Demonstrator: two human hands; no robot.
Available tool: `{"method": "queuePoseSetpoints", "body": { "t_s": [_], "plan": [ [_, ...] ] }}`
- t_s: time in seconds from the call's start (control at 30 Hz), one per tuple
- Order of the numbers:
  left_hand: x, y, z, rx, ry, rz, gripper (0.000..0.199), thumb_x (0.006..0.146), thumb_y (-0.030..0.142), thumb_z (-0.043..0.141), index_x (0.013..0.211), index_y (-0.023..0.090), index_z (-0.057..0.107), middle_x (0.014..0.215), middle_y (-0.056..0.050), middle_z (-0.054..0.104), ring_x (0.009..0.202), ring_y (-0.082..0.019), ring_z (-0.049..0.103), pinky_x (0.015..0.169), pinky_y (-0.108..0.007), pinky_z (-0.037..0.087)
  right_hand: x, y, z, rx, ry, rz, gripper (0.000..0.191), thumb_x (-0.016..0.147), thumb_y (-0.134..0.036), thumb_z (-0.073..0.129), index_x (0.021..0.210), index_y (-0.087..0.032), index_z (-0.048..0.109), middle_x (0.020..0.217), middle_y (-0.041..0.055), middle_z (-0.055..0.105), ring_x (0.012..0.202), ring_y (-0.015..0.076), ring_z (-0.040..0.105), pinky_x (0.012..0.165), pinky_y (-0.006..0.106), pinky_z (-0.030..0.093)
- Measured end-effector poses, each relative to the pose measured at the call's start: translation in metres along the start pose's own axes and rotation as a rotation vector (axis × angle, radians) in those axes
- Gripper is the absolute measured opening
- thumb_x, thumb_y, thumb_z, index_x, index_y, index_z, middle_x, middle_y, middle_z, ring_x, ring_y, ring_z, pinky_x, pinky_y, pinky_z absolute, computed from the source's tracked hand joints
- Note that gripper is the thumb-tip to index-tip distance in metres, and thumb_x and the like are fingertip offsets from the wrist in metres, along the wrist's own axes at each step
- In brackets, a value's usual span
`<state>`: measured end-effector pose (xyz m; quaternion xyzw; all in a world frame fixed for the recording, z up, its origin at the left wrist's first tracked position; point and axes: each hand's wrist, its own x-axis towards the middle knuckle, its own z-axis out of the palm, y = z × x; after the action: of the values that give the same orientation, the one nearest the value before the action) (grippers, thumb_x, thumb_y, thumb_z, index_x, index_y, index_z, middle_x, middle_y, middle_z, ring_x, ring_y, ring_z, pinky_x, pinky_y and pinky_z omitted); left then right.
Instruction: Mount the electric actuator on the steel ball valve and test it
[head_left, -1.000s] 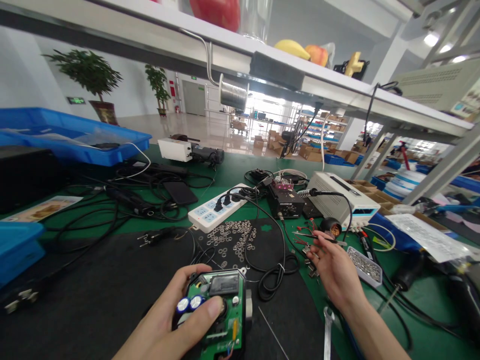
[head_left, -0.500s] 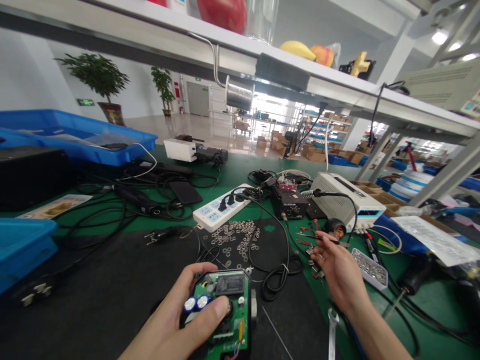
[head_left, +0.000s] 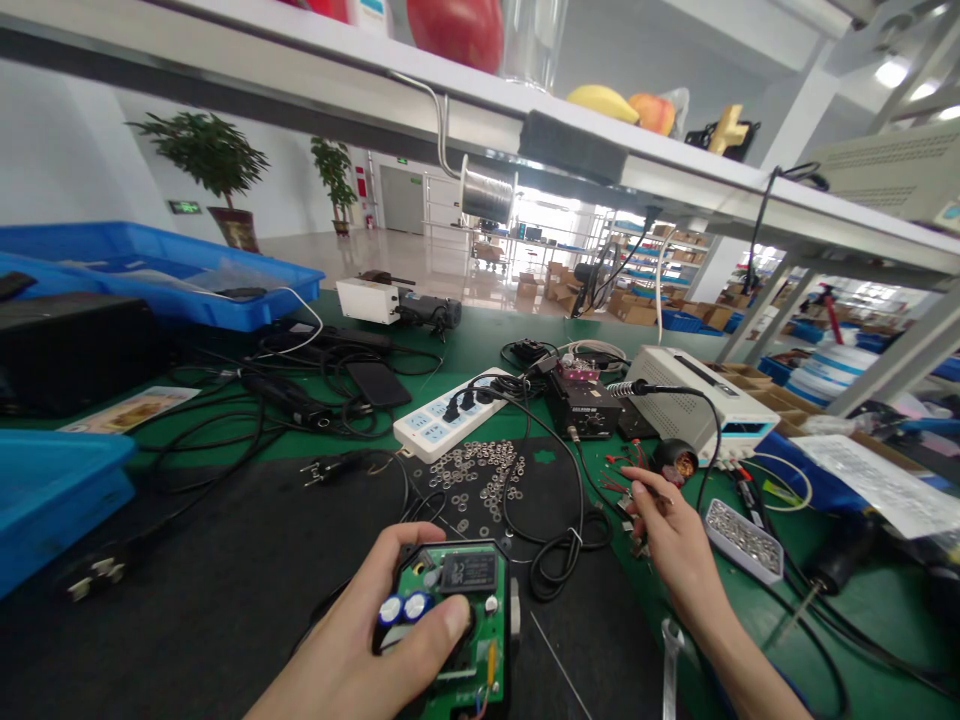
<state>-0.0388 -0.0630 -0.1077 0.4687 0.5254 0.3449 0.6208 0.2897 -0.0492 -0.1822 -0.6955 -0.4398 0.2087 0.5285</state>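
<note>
In my left hand (head_left: 375, 640) is a black-cased device with an exposed green circuit board (head_left: 484, 625). My thumb presses across the board, next to two blue-and-silver capacitors (head_left: 403, 608) and a black module (head_left: 469, 572). My right hand (head_left: 675, 540) is over the green bench, its fingers closed on tweezers (head_left: 661, 497), of which only a short dark piece shows. Red wires (head_left: 615, 482) and small metal parts (head_left: 637, 545) lie just beside and under those fingers. Whether the tweezers pinch anything is hidden.
Many loose nuts (head_left: 480, 470) lie on the black mat near a white power strip (head_left: 450, 415). At right are a soldering station (head_left: 589, 410), a tray of small metal pieces (head_left: 744, 540), a screwdriver (head_left: 836, 555) and a wrench (head_left: 670, 670). A shelf (head_left: 465, 90) spans overhead.
The tweezers, seen at length across my right fingers earlier, now show only as a short piece. My right fingers have bent and turned down towards the wires. The left hand keeps its grip.
</note>
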Motion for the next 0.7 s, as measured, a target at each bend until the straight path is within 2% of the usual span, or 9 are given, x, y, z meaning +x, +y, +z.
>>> {"method": "queuePoseSetpoints", "body": {
  "t_s": [0.13,0.27,0.43,0.57,0.7],
  "plan": [
    [0.002,-0.006,-0.001,0.014,-0.017,0.013,0.074,0.073,0.065,0.072,0.130,0.026,0.045,0.086,-0.004,0.072,0.075,-0.026,0.071,0.064,-0.034,0.061,0.000,0.005,0.000,-0.221,-0.020,-0.143,0.042,0.092,-0.058,0.055,0.114,-0.027,0.075,0.112,0.0081,0.063,0.096,0.0180,0.060,0.085,0.030,0.048],
    [0.003,-0.008,-0.001,-0.008,-0.048,-0.018,0.072,0.075,0.065,0.070,0.130,0.025,0.046,0.084,-0.004,0.071,0.075,-0.027,0.071,0.065,-0.034,0.060,-0.002,0.010,0.002,-0.432,-0.062,-0.229,0.040,0.097,-0.052,0.049,0.118,-0.028,0.073,0.112,0.0086,0.061,0.106,0.0218,0.058,0.098,0.038,0.044],
    [0.002,-0.005,-0.001,0.011,-0.008,0.029,0.071,0.074,0.064,0.071,0.128,0.027,0.045,0.090,-0.004,0.072,0.075,-0.025,0.070,0.068,-0.032,0.059,-0.004,0.018,0.005,-0.613,-0.107,-0.296,0.042,0.095,-0.054,0.052,0.119,-0.026,0.072,0.111,0.0104,0.060,0.110,0.0250,0.057,0.102,0.041,0.044],
    [0.002,-0.005,-0.001,-0.021,-0.047,0.008,0.071,0.073,0.066,0.071,0.127,0.027,0.045,0.082,-0.001,0.069,0.077,-0.026,0.070,0.070,-0.034,0.059,-0.007,0.020,0.006,-0.707,-0.119,-0.307,0.045,0.095,-0.058,0.051,0.120,-0.026,0.072,0.112,0.0118,0.060,0.110,0.0267,0.058,0.101,0.043,0.045],
    [0.002,-0.005,-0.003,-0.008,-0.051,-0.005,0.073,0.070,0.066,0.073,0.126,0.027,0.047,0.090,-0.004,0.072,0.079,-0.027,0.070,0.068,-0.033,0.057,-0.008,0.021,0.007,-0.760,-0.130,-0.315,0.048,0.095,-0.060,0.051,0.121,-0.025,0.071,0.114,0.0125,0.061,0.111,0.0278,0.057,0.102,0.045,0.045]
  ]
}}
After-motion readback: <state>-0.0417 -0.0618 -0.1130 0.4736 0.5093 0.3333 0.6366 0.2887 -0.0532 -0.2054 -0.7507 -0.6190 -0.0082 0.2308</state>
